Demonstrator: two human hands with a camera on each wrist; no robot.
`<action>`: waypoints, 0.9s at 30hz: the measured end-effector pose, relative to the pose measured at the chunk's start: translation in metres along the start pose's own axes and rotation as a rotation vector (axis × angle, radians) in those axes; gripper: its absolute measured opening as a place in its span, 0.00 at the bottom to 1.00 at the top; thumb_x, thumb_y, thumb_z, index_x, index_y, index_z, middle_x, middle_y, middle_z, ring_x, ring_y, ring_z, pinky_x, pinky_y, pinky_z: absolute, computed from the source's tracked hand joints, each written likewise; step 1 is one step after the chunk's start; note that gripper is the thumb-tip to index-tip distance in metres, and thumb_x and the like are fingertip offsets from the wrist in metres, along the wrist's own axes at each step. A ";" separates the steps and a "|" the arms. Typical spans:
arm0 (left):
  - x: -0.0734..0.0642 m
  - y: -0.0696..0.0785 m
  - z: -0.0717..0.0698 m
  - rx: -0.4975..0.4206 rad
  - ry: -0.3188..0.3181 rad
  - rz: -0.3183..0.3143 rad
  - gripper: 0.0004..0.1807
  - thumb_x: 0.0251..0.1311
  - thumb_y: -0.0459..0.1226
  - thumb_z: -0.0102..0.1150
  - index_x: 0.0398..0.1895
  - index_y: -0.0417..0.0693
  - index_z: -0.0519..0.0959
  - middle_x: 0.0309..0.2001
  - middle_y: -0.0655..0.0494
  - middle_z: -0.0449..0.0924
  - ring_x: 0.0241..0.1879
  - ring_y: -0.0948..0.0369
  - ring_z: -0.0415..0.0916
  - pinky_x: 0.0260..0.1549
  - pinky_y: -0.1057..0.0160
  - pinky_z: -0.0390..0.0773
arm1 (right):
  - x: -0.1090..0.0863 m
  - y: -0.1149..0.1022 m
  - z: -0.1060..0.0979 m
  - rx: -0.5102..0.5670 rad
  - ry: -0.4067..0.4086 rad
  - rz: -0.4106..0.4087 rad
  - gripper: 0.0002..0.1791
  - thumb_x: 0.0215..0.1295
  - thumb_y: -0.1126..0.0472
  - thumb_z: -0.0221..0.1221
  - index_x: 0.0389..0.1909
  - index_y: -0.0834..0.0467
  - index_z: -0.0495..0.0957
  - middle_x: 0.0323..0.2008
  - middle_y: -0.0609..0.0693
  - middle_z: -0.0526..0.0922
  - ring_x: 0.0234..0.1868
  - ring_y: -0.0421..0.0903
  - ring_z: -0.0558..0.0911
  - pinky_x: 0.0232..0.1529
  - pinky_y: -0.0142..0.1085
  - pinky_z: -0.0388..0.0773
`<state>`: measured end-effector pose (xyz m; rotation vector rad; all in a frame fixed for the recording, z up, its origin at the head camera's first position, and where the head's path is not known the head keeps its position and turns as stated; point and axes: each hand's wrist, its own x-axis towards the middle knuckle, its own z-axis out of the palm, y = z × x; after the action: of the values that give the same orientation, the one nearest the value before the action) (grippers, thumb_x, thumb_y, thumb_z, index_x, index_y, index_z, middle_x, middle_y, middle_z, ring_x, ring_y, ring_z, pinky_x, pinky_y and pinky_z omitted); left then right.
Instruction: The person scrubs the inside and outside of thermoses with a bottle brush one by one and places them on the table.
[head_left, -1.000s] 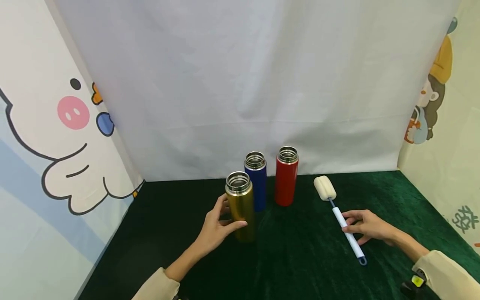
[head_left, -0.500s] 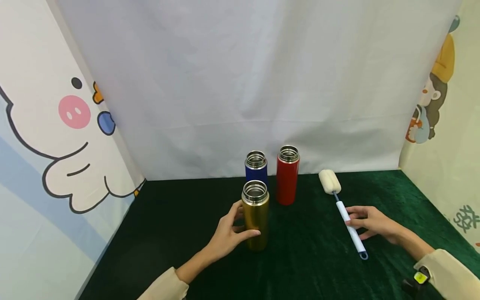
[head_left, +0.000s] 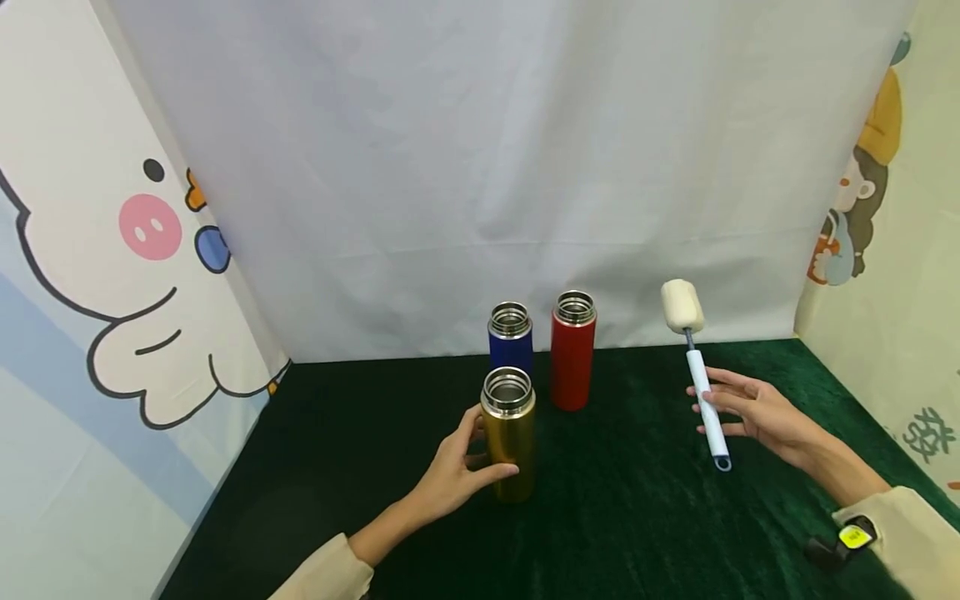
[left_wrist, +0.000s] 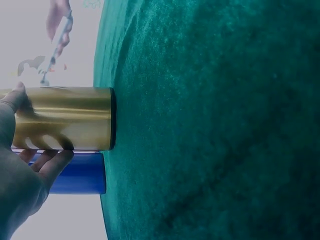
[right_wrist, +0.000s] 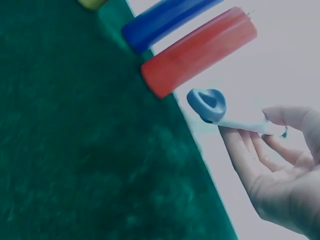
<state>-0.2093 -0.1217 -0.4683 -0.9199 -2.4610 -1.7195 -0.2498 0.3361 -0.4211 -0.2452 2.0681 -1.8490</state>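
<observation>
Head view: gold bottle (head_left: 513, 437) partly hides blue bottle (head_left: 511, 348)

Green cloth (head_left: 630, 517); upright on it: gold bottle (head_left: 516, 437), blue bottle (head_left: 511, 353), red bottle (head_left: 572, 360).

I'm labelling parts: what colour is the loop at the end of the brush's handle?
The loop is blue, clearest in the right wrist view.
</observation>
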 end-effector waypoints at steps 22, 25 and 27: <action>-0.001 -0.001 -0.002 0.009 -0.013 -0.027 0.44 0.66 0.38 0.67 0.79 0.61 0.51 0.68 0.46 0.73 0.64 0.47 0.76 0.58 0.49 0.83 | -0.004 -0.058 0.045 0.427 -0.294 -0.441 0.29 0.82 0.72 0.29 0.76 0.56 0.64 0.65 0.49 0.73 0.55 0.41 0.79 0.57 0.33 0.82; 0.000 -0.002 -0.002 0.007 -0.018 -0.030 0.44 0.66 0.38 0.67 0.79 0.61 0.51 0.69 0.46 0.72 0.65 0.47 0.76 0.58 0.49 0.83 | -0.003 -0.057 0.047 0.446 -0.321 -0.490 0.28 0.83 0.71 0.30 0.76 0.58 0.64 0.63 0.50 0.74 0.55 0.41 0.81 0.59 0.33 0.82; 0.000 -0.001 -0.002 0.004 -0.019 -0.033 0.44 0.66 0.38 0.67 0.79 0.61 0.51 0.69 0.46 0.72 0.65 0.47 0.75 0.58 0.49 0.83 | -0.002 -0.057 0.047 0.423 -0.319 -0.513 0.27 0.83 0.71 0.32 0.76 0.58 0.64 0.62 0.49 0.76 0.56 0.40 0.82 0.60 0.33 0.81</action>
<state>-0.2104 -0.1235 -0.4688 -0.9051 -2.5052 -1.7224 -0.2360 0.2857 -0.3690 -0.9545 1.4411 -2.2952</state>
